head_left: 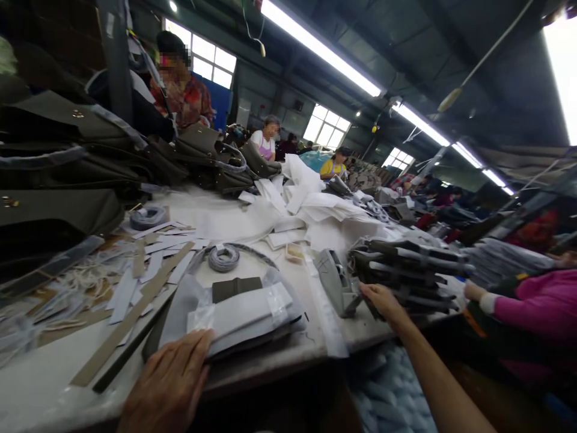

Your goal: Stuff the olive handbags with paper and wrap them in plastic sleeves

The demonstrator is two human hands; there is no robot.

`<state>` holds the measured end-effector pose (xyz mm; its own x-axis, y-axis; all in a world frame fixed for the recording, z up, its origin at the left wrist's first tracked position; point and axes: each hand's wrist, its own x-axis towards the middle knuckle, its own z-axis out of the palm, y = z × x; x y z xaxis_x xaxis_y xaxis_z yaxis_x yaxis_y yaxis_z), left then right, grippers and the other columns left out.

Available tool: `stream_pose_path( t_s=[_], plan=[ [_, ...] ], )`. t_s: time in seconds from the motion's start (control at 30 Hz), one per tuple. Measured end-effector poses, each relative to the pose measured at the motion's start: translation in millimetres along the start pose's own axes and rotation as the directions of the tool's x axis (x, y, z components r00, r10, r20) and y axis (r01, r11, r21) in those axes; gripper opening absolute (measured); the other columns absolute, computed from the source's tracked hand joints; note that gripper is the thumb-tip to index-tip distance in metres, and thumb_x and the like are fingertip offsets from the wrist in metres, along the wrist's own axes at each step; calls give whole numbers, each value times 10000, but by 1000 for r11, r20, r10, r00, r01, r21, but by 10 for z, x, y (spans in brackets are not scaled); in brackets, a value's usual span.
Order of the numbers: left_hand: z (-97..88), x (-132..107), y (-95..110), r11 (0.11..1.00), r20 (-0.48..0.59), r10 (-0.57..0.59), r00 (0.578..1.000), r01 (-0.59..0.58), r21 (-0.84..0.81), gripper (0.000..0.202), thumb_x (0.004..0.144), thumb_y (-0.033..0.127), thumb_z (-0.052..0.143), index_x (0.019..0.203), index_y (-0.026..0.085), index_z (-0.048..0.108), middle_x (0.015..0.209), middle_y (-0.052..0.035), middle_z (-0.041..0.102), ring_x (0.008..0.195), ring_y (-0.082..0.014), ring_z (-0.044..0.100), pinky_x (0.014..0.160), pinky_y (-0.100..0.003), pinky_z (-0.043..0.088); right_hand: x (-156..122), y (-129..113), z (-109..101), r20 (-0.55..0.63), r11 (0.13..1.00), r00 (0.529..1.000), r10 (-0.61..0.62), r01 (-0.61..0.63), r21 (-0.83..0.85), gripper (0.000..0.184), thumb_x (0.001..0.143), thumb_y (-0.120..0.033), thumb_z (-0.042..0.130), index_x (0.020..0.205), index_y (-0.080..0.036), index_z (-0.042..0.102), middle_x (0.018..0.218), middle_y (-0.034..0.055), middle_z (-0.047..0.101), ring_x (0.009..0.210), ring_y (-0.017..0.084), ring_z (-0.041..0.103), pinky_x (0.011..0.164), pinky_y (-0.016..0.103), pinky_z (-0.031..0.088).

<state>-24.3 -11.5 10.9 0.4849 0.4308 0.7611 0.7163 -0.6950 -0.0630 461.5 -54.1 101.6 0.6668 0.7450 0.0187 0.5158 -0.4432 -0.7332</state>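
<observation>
My left hand [171, 382] lies flat, fingers together, on the near edge of a stack of grey-white pieces in clear plastic [243, 316] at the table's front. My right hand [383, 300] is stretched far to the right and reaches into a pile of dark olive straps and parts [406, 270]; its fingertips touch a grey piece [336, 282] there, and I cannot see whether they grip it. A dark olive flat piece [237, 287] lies on top of the stack.
A white worktable [40, 385] carries long tan strips [135, 313], white paper strips, two coils of cord [223, 257], and white sheets [311, 204]. Dark olive bags [67, 156] are heaped at left. A person in a pink sleeve [536, 307] works at right; others sit farther back.
</observation>
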Motion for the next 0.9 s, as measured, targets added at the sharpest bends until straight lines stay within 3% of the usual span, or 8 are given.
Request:
stream_pose_path(
  t_s=[0.13,0.33,0.5,0.63,0.77,0.9],
  plan=[
    [-14,20,8,1000,-3,6,1000,-6,14,309,940,194,416,1179,124,597,1057,-110,712,905,-245,664,877,-390,425,137,33,146,90,993,995,37,-46,105,387,629,-540,676,598,-154,653,578,32,602,556,142,497,538,285,377],
    [24,-12,-2,1000,1,3,1000,-3,-1,319,931,186,426,1199,128,590,1061,-105,710,910,-243,665,882,-385,423,205,-56,171,105,969,991,84,-105,223,275,543,-401,717,582,-137,647,553,26,593,509,114,455,497,271,332],
    [50,-52,6,1000,31,-30,999,30,-6,332,939,200,421,1227,139,574,1085,-109,707,932,-251,660,903,-395,414,169,-54,39,19,928,994,106,-105,357,300,515,-420,738,638,-163,645,605,0,619,559,117,533,533,242,407],
    [53,-67,22,999,40,-39,998,39,-6,338,946,211,420,1242,143,566,1102,-116,702,946,-263,655,908,-405,407,-9,154,-66,-24,897,985,170,-145,418,325,474,-409,783,653,-177,643,574,-20,609,505,105,530,497,227,425],
    [62,-85,2,999,35,-37,999,38,-20,341,951,219,426,1251,135,565,1122,-123,696,953,-267,648,913,-415,409,-221,410,0,-7,874,970,244,-216,436,344,435,-379,822,652,-186,638,563,-17,616,469,106,545,507,245,483],
    [42,-62,-3,999,61,-39,997,40,-22,333,948,201,450,1249,136,575,1130,-109,691,970,-252,640,918,-400,411,-263,400,100,35,892,971,235,-230,390,353,452,-368,856,670,-190,642,585,14,647,507,154,614,562,305,554]
  ],
)
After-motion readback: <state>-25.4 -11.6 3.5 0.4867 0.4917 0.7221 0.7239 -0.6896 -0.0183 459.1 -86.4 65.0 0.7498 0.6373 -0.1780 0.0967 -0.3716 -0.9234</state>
